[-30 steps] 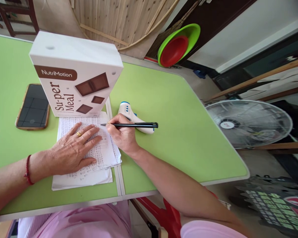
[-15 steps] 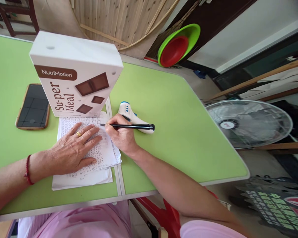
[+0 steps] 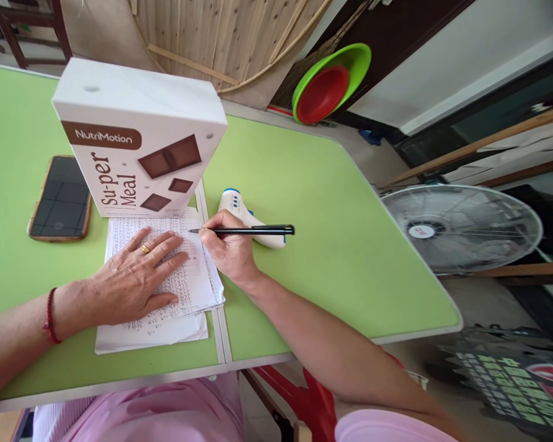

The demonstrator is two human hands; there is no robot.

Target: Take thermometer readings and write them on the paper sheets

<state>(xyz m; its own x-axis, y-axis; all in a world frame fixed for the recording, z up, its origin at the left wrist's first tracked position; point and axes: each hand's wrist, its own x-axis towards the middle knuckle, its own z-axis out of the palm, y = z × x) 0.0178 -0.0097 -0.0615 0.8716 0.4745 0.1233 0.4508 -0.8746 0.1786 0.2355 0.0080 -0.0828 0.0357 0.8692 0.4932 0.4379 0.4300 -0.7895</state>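
Matt paper sheets (image 3: 184,288); glossy black plastic pen (image 3: 244,231); smooth green table (image 3: 313,215); cardboard box (image 3: 138,147).

- A lived-in home room, by the looks of it, set up around a light green folding table (image 3: 304,184) under the right hand (image 3: 228,248).
- Beyond that hand, a green plastic basin (image 3: 350,64) with a red one (image 3: 322,93) nested inside leans against the wall, next to bamboo-strip panelling (image 3: 221,37).
- Off to the hand's right stands an electric fan (image 3: 461,228) on the floor.
- Left of the left hand (image 3: 133,276) lies a phone (image 3: 61,197); a cereal-style food box (image 3: 138,144) stands just beyond its fingers.
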